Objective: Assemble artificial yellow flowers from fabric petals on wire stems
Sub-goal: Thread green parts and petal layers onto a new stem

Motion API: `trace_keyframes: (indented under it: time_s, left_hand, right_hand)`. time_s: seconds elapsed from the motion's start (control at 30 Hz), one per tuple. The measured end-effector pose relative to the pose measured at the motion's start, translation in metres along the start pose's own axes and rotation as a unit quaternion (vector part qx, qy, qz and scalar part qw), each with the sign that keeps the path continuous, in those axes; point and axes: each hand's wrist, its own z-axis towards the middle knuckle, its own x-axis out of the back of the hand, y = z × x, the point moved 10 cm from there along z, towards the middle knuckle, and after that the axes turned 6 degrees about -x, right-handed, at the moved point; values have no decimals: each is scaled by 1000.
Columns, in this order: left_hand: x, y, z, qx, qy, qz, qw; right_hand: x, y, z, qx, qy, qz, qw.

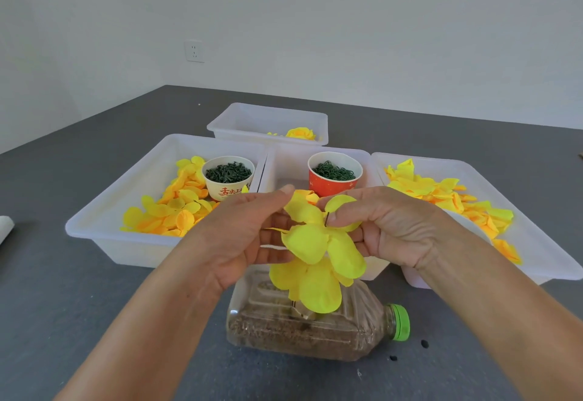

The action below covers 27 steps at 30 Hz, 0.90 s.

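A stack of yellow fabric petals [315,252] hangs on a thin wire stem [326,219] above a plastic bottle [303,328] lying on its side with brown filling. My left hand [239,236] holds the petals from the left, its fingers curled behind them. My right hand [388,227] pinches a round yellow petal [342,208] at the wire's tip. Loose petals fill the left tray [104,211] and the right tray [536,243].
A cream paper cup [228,176] and a red paper cup [335,173] hold small dark green parts. A far tray [252,120] holds a finished yellow flower [301,133]. The bottle has a green cap [400,321]. Small black bits [424,343] lie on the grey table.
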Motion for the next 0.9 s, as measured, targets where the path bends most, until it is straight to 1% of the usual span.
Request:
trace_keyframes:
  time_s: [0.13, 0.23, 0.4, 0.47, 0.57, 0.63, 0.7, 0.9]
  left_hand:
    - [2, 2, -1, 5, -1, 0, 1000]
    - [5, 3, 0, 13, 9, -12, 1000]
    - [19, 1, 0, 26, 33, -24, 999]
    - [29, 0, -2, 13, 62, -1, 998]
    - [42, -4, -5, -7, 92, 95, 991]
    - [40, -13, -7, -3, 73, 154, 985]
    - [34, -23, -7, 9, 47, 170, 984]
    - [24, -34, -6, 19, 18, 72, 997]
  right_hand:
    - [-2, -1, 1, -2, -14, -20, 1000]
    - [-1, -2, 3, -7, -29, 11, 999]
    - [-1, 0, 4, -17, -38, -22, 999]
    - [0, -1, 4, -14, -36, -24, 999]
    - [1, -1, 4, -12, -34, -25, 999]
    - [0, 0, 4, -12, -35, -26, 999]
    - [-1, 1, 4, -13, -37, -26, 999]
    - [-2, 4, 4, -18, -39, -44, 998]
